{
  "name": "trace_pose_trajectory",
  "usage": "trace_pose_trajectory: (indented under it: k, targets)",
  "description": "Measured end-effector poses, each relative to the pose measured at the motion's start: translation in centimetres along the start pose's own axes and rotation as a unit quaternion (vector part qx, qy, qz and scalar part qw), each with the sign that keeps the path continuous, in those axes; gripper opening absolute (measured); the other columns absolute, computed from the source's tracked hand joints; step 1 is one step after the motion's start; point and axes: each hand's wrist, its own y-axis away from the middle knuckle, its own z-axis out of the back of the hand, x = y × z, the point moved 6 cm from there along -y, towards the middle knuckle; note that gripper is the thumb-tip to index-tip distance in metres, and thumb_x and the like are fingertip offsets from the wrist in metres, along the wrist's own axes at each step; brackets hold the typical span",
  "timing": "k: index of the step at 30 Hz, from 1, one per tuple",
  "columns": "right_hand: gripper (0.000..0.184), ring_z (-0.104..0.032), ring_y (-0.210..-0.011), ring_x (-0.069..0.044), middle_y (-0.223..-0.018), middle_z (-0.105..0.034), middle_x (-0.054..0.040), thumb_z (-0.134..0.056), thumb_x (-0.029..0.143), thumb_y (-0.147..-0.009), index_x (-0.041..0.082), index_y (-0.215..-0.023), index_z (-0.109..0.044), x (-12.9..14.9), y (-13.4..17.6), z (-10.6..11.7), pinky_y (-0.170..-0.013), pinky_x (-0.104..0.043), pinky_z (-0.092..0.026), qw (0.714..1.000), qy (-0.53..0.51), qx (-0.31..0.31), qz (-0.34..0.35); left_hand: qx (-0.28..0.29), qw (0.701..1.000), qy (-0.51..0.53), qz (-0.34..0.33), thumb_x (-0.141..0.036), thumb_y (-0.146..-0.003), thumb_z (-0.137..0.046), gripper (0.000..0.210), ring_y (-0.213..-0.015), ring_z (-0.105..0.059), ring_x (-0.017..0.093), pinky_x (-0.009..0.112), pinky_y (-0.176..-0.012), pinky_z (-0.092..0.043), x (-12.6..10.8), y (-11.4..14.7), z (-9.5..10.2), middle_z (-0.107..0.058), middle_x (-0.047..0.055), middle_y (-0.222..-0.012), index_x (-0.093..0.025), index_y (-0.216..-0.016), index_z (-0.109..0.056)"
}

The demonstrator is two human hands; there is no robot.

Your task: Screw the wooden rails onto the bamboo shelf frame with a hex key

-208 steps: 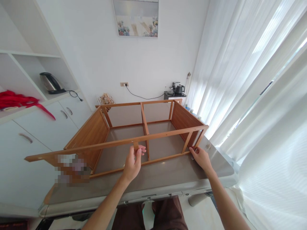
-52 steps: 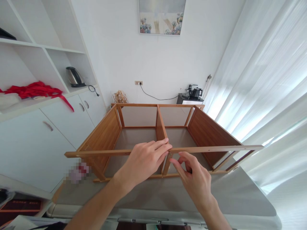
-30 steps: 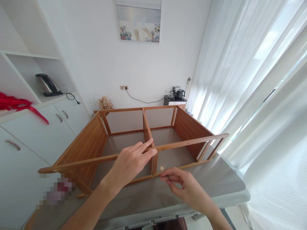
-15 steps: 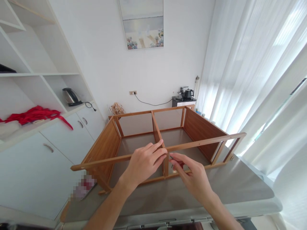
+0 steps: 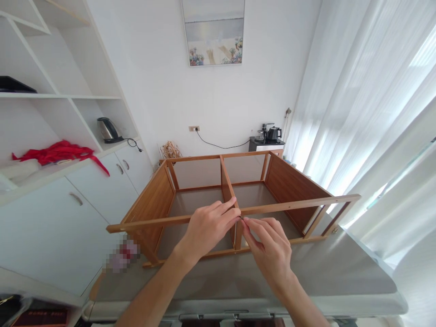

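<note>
Nearest you, the grey counter (image 5: 306, 286) carried the wooden frame (image 5: 229, 184), and your forearms reached in over its near edge. Your right hand (image 5: 272, 238) had its thumb and forefinger pinched on a small dark fitting (image 5: 241, 217), too tiny to identify, at the joint where the near rail (image 5: 272, 208) met the middle board (image 5: 226, 190). Your left hand (image 5: 209, 225) lay over the same joint, fingers stretched across the wood; its thumb was hidden, so I could not tell whether it gripped or only steadied.

That joint looked like the unfinished part: the fitting was at your fingertips, and how far it had entered the wood, if at all, did not show. A few small metal pieces (image 5: 335, 230) lay by the frame's right end, perhaps fittings left for other joints. Along the near rail, right of your hands, dark spots looked like unfilled holes.

Farther in, most of the frame seemed already together: the left panel (image 5: 153, 202), the middle board and the right panel (image 5: 293, 193) stood on edge and ran back to the far rail (image 5: 197, 158). How firmly the corners were fastened could not be seen. Beyond, a coffee maker (image 5: 265, 131) stood by the wall, well apart from the work.
</note>
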Motion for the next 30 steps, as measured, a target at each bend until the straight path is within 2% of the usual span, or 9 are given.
trace_pose_trajectory:
  k: [7,18,21,24,30]
  targets:
    - [0.019,-0.061,-0.073,-0.015,-0.085,-0.075,-0.0015,-0.065,0.012,-0.087,0.022,-0.103,-0.069,0.3,-0.3,-0.1,-0.072,-0.03,-0.047,0.998,0.037,0.022,0.042,-0.003,1.0,-0.009,-0.005,-0.027,-0.1,-0.047,0.018,-0.085,-0.064,0.013,0.025,-0.069,-0.049,-0.2,0.0,0.1,-0.064,0.002,-0.133,-0.022,-0.098,-0.064]
    - [0.016,-0.057,-0.075,-0.016,-0.085,-0.073,-0.0027,-0.063,0.013,-0.09,0.02,-0.104,-0.067,1.3,-0.6,-0.3,-0.073,-0.031,-0.044,0.993,0.086,0.061,0.059,0.004,1.0,0.016,0.014,-0.027,-0.1,-0.047,0.017,-0.085,-0.065,0.014,0.026,-0.067,-0.05,-0.1,0.0,0.2,-0.064,0.003,-0.133,-0.021,-0.097,-0.062]
    - [0.013,-0.055,-0.073,-0.016,-0.08,-0.071,-0.0024,-0.064,0.012,-0.089,0.019,-0.099,-0.067,1.4,-0.7,-0.5,-0.073,-0.031,-0.044,0.992,0.093,0.062,0.054,0.007,0.999,0.032,0.035,-0.028,-0.099,-0.049,0.015,-0.085,-0.067,0.014,0.026,-0.067,-0.051,0.2,0.1,0.0,-0.067,0.004,-0.127,-0.02,-0.105,-0.061]
    - [0.009,-0.054,-0.072,-0.016,-0.077,-0.07,-0.002,-0.064,0.012,-0.089,0.018,-0.095,-0.067,1.5,-0.9,-0.6,-0.073,-0.031,-0.045,0.992,0.09,0.07,0.044,0.013,0.998,0.044,0.05,-0.029,-0.099,-0.049,0.023,-0.089,-0.068,0.016,0.027,-0.07,-0.052,0.4,0.2,-0.1,-0.07,0.005,-0.119,-0.019,-0.119,-0.057]
    - [0.015,-0.062,-0.08,-0.016,-0.09,-0.072,-0.0029,-0.065,0.013,-0.089,0.02,-0.102,-0.068,1.2,-0.7,-0.3,-0.077,-0.03,-0.049,0.998,0.03,0.045,0.016,0.057,0.991,0.07,0.103,-0.03,-0.1,-0.049,0.027,-0.094,-0.069,0.018,0.03,-0.077,-0.054,0.5,-0.1,-0.1,-0.071,0.002,-0.114,-0.024,-0.126,-0.056]
